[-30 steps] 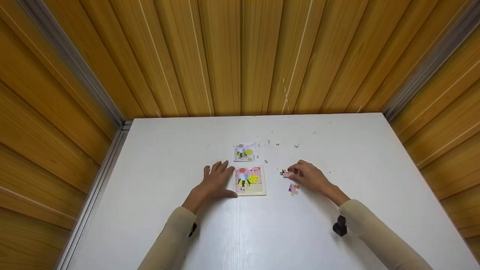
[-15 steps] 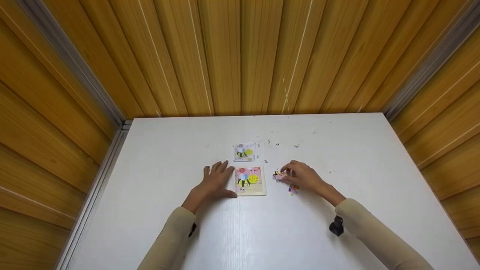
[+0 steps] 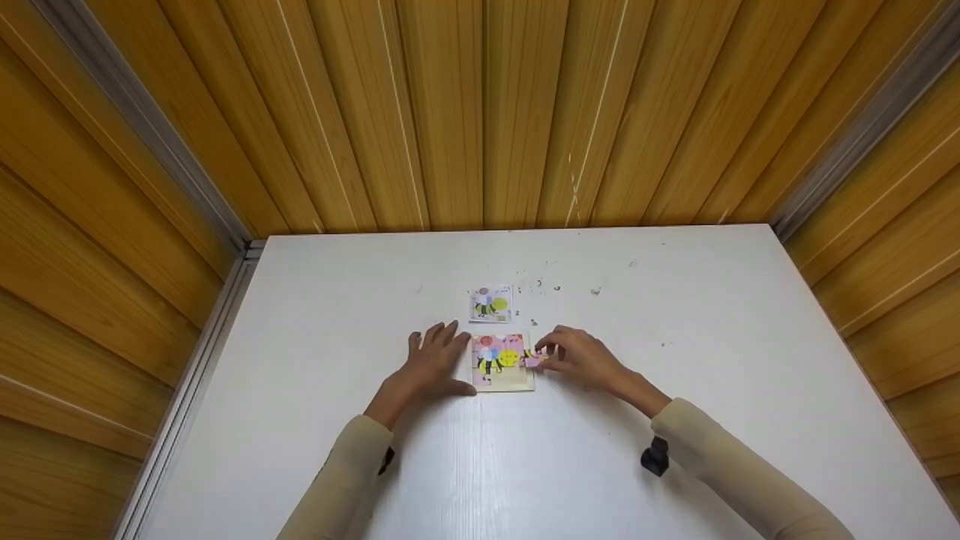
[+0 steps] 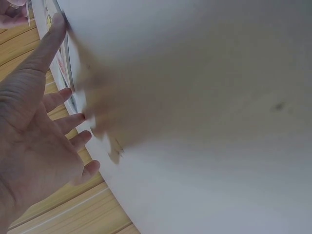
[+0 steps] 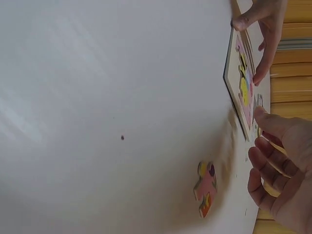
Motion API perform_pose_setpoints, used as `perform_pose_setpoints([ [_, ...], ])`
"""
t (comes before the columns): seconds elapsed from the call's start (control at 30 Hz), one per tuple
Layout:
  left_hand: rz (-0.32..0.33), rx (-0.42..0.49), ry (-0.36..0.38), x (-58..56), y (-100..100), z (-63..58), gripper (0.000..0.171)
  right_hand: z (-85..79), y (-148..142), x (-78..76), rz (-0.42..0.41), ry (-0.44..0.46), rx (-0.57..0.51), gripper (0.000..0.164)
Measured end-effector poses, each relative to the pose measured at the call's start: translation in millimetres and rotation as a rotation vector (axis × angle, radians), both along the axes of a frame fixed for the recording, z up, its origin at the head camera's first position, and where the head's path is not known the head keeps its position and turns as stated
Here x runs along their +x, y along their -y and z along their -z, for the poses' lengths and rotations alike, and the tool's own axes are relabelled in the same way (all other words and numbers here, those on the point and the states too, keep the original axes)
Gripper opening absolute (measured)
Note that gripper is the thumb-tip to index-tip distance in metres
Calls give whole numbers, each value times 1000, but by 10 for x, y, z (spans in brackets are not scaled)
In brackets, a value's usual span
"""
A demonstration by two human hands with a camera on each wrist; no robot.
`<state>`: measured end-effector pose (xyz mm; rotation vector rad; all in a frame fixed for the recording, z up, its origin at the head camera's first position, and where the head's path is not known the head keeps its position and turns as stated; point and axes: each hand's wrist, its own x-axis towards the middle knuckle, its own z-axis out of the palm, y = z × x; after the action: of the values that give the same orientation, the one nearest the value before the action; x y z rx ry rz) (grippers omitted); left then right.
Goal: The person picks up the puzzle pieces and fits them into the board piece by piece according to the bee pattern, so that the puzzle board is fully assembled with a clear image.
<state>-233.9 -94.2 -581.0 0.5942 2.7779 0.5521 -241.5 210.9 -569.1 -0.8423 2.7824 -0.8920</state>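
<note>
A square jigsaw tray [image 3: 516,381] lies on the table, partly filled with pieces showing a bee, its lower right bare. My left hand [image 3: 431,366] is spread at the tray's left side, thumb at the near corner and forefinger at the far one. In the left wrist view, the thumb of that left hand [image 4: 44,131] reaches the tray's edge. My right hand [image 3: 586,358] pinches a pink jigsaw piece [image 3: 534,360] at the tray's right edge. Below the right hand [image 5: 287,165] in its wrist view, a loose jigsaw piece [image 5: 206,187] lies on the table; the head view hides it.
Just beyond the tray lies a square card [image 3: 491,304] with the same bee picture. Small dark marks dot the white table [image 3: 360,285] near it. Wood-patterned walls [image 3: 450,112] stand behind and at both sides.
My right hand has carried the pinched jigsaw piece leftward from beside the loose one to the tray's right edge. The left hand has stayed in place.
</note>
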Motion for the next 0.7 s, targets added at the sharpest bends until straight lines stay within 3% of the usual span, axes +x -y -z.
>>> perform_pose_setpoints([
  [0.27, 2, 6, 13, -12, -1, -12, 99, 61, 183, 64, -52, 23, -27, 29],
  [0.7, 0, -13, 6, -20, -5, 1, 100, 205, 400, 196, 0, 12, -19, 26],
])
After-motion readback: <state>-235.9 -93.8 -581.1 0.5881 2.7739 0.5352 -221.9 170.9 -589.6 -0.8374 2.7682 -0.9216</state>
